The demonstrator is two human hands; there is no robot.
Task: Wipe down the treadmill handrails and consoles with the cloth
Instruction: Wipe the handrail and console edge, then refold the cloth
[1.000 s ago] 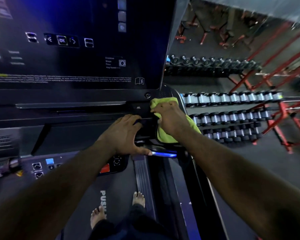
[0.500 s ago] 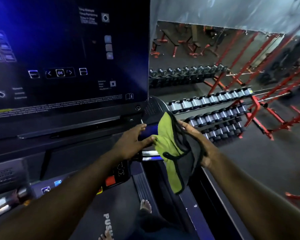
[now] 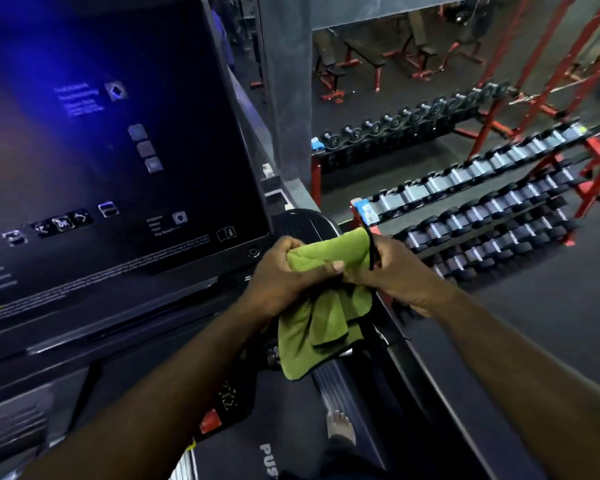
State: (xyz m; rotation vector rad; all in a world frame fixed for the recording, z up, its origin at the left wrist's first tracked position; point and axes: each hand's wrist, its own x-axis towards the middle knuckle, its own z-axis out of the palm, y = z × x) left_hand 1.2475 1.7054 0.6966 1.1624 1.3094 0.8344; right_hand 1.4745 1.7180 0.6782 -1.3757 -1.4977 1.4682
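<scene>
Now my left hand [image 3: 284, 275] and right hand [image 3: 392, 277] both grip the cloth [image 3: 326, 327], bunched midair near the console [image 3: 118, 168], and its loose hanging fold may slip if I regrip carelessly.
</scene>
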